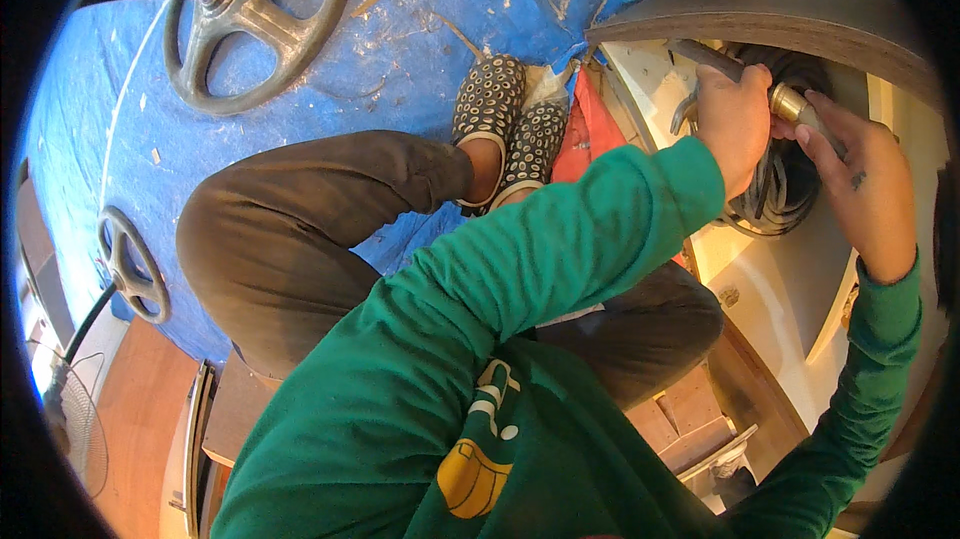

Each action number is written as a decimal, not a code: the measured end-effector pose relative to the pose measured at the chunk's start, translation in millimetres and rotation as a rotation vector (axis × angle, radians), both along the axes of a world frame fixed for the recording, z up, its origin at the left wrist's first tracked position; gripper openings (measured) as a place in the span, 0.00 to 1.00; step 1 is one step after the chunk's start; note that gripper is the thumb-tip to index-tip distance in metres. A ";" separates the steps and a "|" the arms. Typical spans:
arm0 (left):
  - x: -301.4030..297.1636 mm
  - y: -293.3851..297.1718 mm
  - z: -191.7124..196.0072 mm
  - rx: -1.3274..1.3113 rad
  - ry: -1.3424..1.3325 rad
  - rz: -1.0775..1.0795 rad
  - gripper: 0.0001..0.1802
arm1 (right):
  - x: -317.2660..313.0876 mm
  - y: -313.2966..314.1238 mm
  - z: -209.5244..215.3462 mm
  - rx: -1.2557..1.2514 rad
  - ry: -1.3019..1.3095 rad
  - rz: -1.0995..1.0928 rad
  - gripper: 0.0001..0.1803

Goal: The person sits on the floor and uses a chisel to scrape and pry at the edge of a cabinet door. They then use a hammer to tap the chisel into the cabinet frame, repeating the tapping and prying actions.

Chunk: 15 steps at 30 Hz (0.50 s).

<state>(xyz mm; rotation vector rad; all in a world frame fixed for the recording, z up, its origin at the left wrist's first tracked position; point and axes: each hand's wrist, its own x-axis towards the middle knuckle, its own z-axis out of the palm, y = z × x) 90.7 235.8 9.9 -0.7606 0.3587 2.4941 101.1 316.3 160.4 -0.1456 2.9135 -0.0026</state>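
Gripping dark tube point(703, 56) in left hand point(732, 124), pinching grey tube point(822, 129) in right hand point(866, 189), flanking brass-coloured fitting point(786, 103), likely to steady it. Held over coiled hose point(775, 207).

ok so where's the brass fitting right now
The brass fitting is at the upper right of the head view, between the left hand and the right hand, with the grey coil showing below it in the picture.

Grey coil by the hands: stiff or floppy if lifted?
The grey coil would probably flex rather than stay rigid: its strands bend into loops. It may sag or splay, as no tie shows, though the left hand and right hand hide part of it. Its many stacked loops suggest some heft.
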 end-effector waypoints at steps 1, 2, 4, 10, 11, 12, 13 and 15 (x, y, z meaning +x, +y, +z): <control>-1.3 2.4 -3.1 -0.011 0.022 0.020 0.17 | -2.2 -0.1 -0.9 -0.019 -0.012 -0.008 0.19; -0.4 3.4 -2.7 -0.012 0.038 0.025 0.18 | 2.1 5.2 -2.8 -0.089 -0.011 -0.038 0.19; -0.3 6.5 -1.2 0.014 0.017 -0.014 0.19 | 5.5 2.4 -0.9 -0.071 -0.006 -0.061 0.19; -3.4 0.3 -0.7 0.008 -0.037 -0.009 0.20 | -4.6 -10.8 0.3 0.047 -0.084 -0.071 0.20; -1.7 2.7 0.7 0.005 -0.049 -0.011 0.20 | 3.5 1.4 -7.0 -0.098 -0.007 -0.048 0.20; -1.4 4.8 0.9 -0.025 -0.046 -0.014 0.20 | 7.2 7.4 -9.2 -0.117 0.028 -0.027 0.20; -1.7 7.0 0.8 -0.054 -0.042 -0.018 0.20 | 8.9 11.4 -11.8 -0.136 0.062 -0.002 0.19; -3.5 8.5 -10.6 -0.057 -0.013 -0.021 0.20 | 0.3 4.2 -11.1 0.063 0.044 0.067 0.19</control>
